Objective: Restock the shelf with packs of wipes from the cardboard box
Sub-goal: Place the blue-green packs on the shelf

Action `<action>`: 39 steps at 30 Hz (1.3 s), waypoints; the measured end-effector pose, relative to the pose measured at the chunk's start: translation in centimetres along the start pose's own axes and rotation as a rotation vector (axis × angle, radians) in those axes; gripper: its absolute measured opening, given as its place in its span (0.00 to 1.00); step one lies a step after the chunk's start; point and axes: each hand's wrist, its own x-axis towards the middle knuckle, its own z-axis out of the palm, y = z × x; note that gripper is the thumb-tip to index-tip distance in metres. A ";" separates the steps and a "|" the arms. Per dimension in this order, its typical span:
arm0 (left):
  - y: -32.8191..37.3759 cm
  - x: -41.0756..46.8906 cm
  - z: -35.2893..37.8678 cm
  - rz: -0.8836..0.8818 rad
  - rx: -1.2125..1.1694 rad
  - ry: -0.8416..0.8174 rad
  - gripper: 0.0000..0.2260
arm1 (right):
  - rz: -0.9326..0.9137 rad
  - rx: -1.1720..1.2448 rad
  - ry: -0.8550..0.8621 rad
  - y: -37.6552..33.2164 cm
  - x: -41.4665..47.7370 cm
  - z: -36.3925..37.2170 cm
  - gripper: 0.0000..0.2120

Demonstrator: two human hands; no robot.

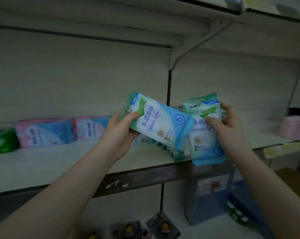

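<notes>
My left hand [122, 131] grips one end of a blue-green pack of wipes [160, 122], held tilted above the shelf [63, 167]. My right hand [227, 125] holds a second, upright pack of wipes [201, 138] just to the right, over the shelf's front edge. The two packs touch or overlap near the middle. Behind and below them, several similar packs [164, 147] lie in a row on the shelf. A brown corner that may be the cardboard box [294, 183] shows at the lower right.
Pink-and-blue packs [44, 132] and a green pack [2, 141] stand at the back left of the shelf. A pink pack [295, 126] sits at the far right. Another shelf hangs overhead. Below are blue packages [207, 195] and small dark items [163, 226].
</notes>
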 end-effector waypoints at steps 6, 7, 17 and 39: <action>0.5 1.5 -5.3 0.101 0.195 0.189 0.09 | -0.064 -0.005 -0.076 -0.8 2.0 3.8 0.20; 0.3 1.6 -6.0 0.103 0.205 0.218 0.10 | -0.077 0.002 -0.096 -1.1 2.2 4.4 0.19; -3.4 3.3 -8.5 0.073 0.608 0.463 0.09 | -0.269 -0.031 -0.446 -1.4 2.3 10.7 0.22; -3.2 2.2 -7.5 0.091 0.766 0.328 0.17 | -0.612 -1.078 -0.720 4.6 1.6 16.8 0.29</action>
